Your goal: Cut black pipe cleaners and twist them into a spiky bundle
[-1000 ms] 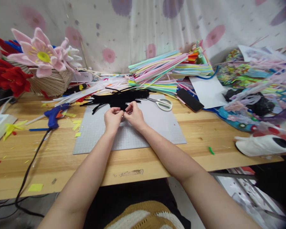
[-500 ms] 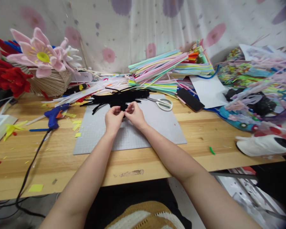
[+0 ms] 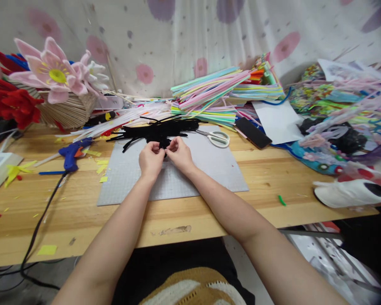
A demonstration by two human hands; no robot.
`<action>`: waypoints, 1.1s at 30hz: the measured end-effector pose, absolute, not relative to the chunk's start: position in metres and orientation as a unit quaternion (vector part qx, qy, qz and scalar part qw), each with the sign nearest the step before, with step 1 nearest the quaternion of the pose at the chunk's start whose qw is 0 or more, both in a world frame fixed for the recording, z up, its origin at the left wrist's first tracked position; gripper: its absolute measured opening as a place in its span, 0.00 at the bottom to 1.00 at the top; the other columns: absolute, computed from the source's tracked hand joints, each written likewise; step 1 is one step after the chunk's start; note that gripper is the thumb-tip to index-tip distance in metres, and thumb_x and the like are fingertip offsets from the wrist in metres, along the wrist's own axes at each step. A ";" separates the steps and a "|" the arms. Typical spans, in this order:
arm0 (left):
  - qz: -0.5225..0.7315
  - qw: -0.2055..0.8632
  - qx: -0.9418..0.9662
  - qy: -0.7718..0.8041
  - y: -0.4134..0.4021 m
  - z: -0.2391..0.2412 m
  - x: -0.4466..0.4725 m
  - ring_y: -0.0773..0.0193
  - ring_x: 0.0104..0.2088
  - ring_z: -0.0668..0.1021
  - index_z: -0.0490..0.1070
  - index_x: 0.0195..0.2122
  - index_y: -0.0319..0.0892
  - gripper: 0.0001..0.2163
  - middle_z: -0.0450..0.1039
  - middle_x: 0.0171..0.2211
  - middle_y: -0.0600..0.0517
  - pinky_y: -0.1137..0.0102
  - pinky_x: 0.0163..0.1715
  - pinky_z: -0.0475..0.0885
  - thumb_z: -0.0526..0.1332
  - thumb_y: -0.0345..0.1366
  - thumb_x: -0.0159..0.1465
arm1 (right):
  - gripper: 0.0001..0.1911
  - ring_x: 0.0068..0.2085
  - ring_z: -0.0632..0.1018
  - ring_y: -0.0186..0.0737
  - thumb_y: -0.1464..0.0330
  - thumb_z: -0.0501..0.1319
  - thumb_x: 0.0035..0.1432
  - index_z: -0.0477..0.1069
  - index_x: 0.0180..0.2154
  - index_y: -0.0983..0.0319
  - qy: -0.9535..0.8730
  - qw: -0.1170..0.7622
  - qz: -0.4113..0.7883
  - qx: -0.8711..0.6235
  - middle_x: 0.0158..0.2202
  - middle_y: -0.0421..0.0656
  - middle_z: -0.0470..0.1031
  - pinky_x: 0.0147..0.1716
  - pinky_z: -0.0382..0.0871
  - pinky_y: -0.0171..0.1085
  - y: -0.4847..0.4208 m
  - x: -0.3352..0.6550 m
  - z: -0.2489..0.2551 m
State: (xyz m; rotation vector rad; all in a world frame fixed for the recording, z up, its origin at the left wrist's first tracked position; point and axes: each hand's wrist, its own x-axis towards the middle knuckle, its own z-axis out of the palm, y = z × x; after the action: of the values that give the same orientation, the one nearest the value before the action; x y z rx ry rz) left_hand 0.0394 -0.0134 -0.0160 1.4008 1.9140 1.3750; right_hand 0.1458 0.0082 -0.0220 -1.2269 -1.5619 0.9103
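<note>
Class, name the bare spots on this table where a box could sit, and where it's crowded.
Bare: wood between grey mat and white object; the mat's near strip. Crowded: back edge, with black pipe cleaners, scissors, coloured stacks.

Bright, even light leaves only faint, soft shadows on the pale wooden table (image 3: 66, 212) — the bundle of black fuzzy pipe cleaners (image 3: 158, 129) in the centre is sharp, while the right edge is smeared, bent and dark in its corners.

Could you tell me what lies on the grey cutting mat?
Black pipe cleaners, scissors, and the left hand and right hand pinching a small black piece; the mat beneath them is hidden.
</note>
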 end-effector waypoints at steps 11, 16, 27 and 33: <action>0.527 0.288 0.486 0.634 -0.008 -0.022 0.035 0.66 0.27 0.75 0.72 0.32 0.39 0.09 0.74 0.28 0.50 0.70 0.30 0.69 0.61 0.32 0.49 | 0.10 0.30 0.75 0.34 0.72 0.59 0.46 0.57 0.30 0.58 -0.640 0.453 0.367 -0.501 0.25 0.35 0.71 0.34 0.67 0.36 0.010 0.149 -0.022; 0.511 0.242 0.485 0.667 -0.010 -0.019 0.037 0.66 0.27 0.75 0.71 0.32 0.39 0.08 0.74 0.28 0.51 0.70 0.31 0.69 0.60 0.32 0.49 | 0.10 0.29 0.74 0.34 0.72 0.58 0.46 0.56 0.30 0.58 -0.642 0.457 0.337 -0.515 0.26 0.35 0.71 0.34 0.67 0.35 0.007 0.147 -0.019; 0.538 0.278 0.510 0.611 -0.010 -0.019 0.038 0.65 0.30 0.75 0.71 0.35 0.39 0.10 0.75 0.31 0.50 0.70 0.33 0.70 0.61 0.32 0.50 | 0.08 0.30 0.76 0.33 0.73 0.57 0.47 0.60 0.32 0.58 -0.651 0.440 0.359 -0.504 0.26 0.35 0.73 0.35 0.67 0.35 0.005 0.148 -0.017; 0.533 0.274 0.503 0.623 -0.008 -0.020 0.035 0.64 0.30 0.75 0.73 0.33 0.40 0.09 0.75 0.29 0.50 0.69 0.34 0.70 0.62 0.33 0.50 | 0.08 0.30 0.76 0.33 0.72 0.58 0.47 0.58 0.31 0.58 -0.652 0.435 0.334 -0.523 0.27 0.35 0.73 0.34 0.67 0.35 0.004 0.146 -0.018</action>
State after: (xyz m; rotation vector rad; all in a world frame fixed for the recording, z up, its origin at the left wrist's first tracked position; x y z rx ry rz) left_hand 0.0353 -0.0085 -0.0204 1.3529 1.6744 1.4333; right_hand 0.1461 0.0045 -0.0176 -1.3025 -1.6224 0.8312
